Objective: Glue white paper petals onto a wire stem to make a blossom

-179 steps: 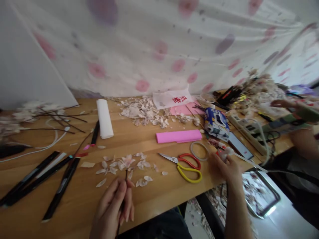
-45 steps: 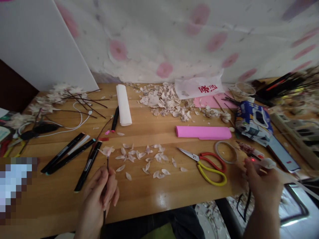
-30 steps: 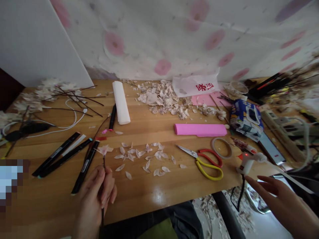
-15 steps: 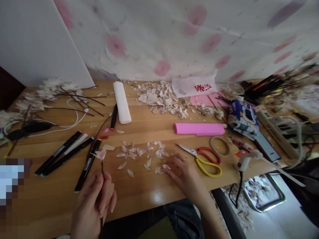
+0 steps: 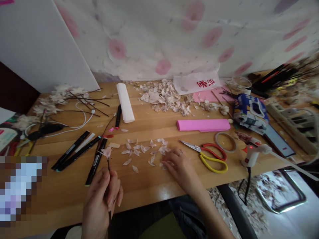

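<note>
The left hand [image 5: 101,202] pinches a dark upright stem [image 5: 108,165] tipped with a pink petal [image 5: 107,152], while the right hand [image 5: 180,169] rests its spread fingers among loose petals [image 5: 136,152] just right of that stem.

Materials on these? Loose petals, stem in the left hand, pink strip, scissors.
The loose petals look like thin matte paper, slightly curled, perhaps crepe. The stem is dark and thin, maybe wrapped wire; too small to tell. The pink strip looks like folded crepe paper, matte with layered edges. The scissors seem steel-bladed, shiny, with glossy plastic handles.
</note>
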`<state>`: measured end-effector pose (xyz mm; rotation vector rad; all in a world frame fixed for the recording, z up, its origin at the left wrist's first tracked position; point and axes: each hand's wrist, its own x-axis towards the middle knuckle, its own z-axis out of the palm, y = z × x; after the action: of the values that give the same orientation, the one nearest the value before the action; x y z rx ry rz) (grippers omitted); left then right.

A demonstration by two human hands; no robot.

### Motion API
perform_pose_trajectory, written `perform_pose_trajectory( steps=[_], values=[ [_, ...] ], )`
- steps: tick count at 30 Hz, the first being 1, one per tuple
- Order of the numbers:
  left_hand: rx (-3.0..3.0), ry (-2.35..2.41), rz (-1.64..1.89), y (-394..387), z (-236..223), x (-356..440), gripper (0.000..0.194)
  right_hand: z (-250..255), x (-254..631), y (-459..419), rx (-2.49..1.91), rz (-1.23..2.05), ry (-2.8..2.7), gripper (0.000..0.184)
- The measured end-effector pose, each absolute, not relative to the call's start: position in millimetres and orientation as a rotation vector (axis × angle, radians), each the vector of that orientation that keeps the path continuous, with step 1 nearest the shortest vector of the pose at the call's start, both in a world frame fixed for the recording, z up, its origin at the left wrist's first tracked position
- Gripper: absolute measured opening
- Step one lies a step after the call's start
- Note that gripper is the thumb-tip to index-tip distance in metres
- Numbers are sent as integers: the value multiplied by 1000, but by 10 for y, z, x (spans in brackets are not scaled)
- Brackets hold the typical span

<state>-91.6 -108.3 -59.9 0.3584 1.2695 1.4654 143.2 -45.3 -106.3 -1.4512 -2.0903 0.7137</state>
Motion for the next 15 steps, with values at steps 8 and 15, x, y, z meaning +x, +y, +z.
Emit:
perform_pose_trajectory(
  steps=[8,15],
  values=[
    [358,1291,1490,-1086,-602,-933,28,-951,1566,-364,-1512,765,-1909,14],
    [378,1287,1444,-1026,-583,-885,25,-931,1589,-351,-1529,782,-1820,15]
  ],
)
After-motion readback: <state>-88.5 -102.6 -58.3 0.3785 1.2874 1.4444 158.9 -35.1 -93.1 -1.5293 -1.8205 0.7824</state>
